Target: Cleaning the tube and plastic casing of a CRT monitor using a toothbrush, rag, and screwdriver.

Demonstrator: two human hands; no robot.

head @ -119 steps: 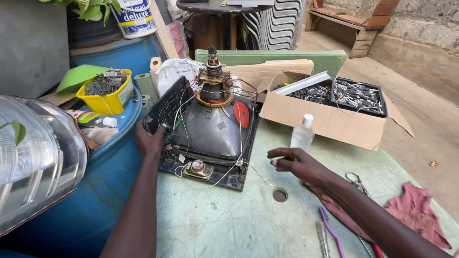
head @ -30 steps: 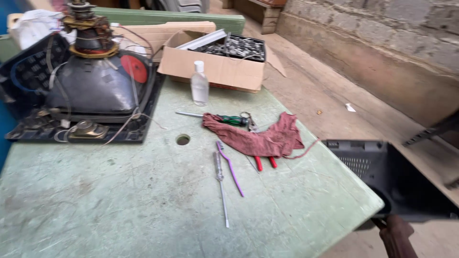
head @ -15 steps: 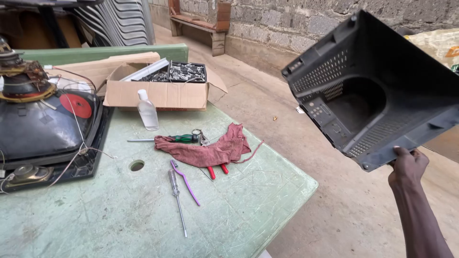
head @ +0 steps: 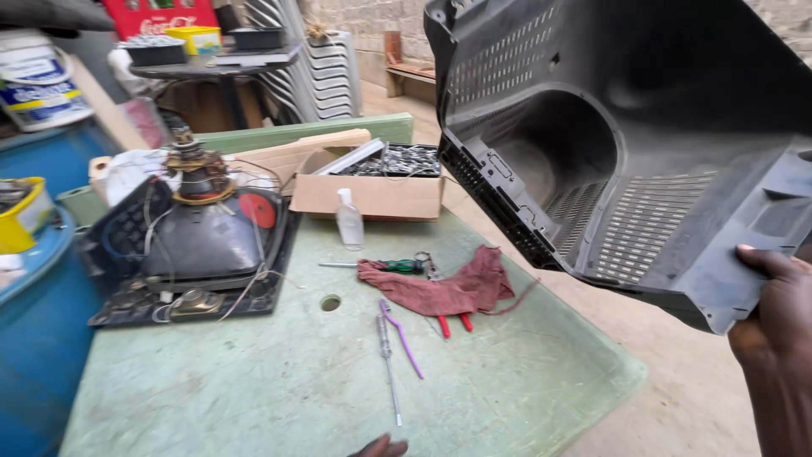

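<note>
Casing (dark plastic TV back) w/ lower corner in right hand.

Green table; on it: picture tube, cardboard box, bottle, red rag, screwdrivers.

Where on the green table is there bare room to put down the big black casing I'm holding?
The near half of the green table is bare, bordered by the picture tube chassis behind and the two thin tools on the right. A smaller patch lies right of those tools, below the red rag. The back is crowded: cardboard box, clear bottle, screwdriver.
</note>
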